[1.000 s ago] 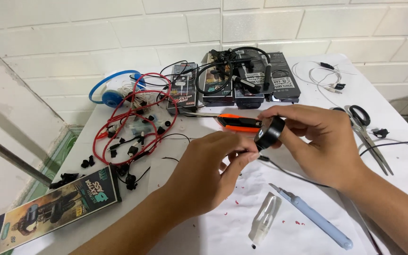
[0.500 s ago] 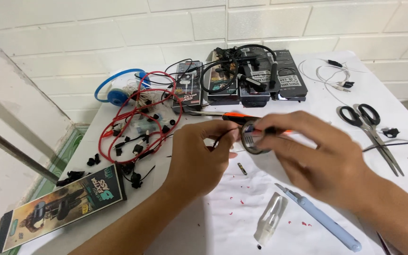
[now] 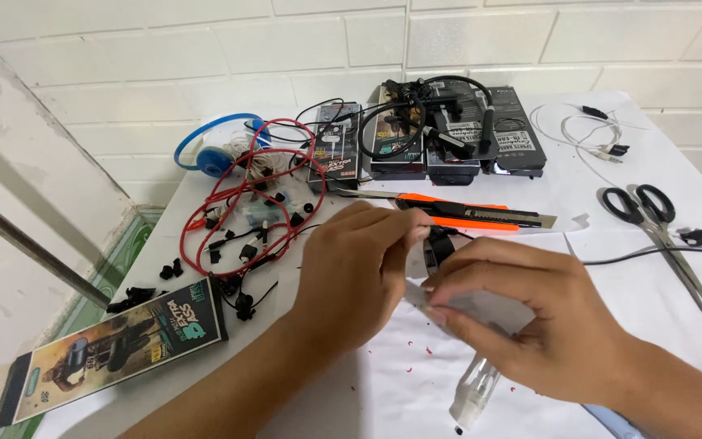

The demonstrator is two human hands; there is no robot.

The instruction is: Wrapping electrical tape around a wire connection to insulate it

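Black tape roll (image 3: 440, 244) sits between our hands at table centre, near the orange utility knife (image 3: 469, 213); right hand (image 3: 530, 313) pinches its strip, left hand (image 3: 359, 272) steadies the roll. We judge taping underway; next calls for a firm, even pull

Both hands meet just below the orange knife (image 3: 469, 213). The left hand (image 3: 359, 276) and right hand (image 3: 522, 317) pinch a small black roll (image 3: 439, 244) between their fingertips. Scissors (image 3: 660, 232) lie right of the knife, red cables (image 3: 245, 203) left, boxes (image 3: 448, 134) behind.
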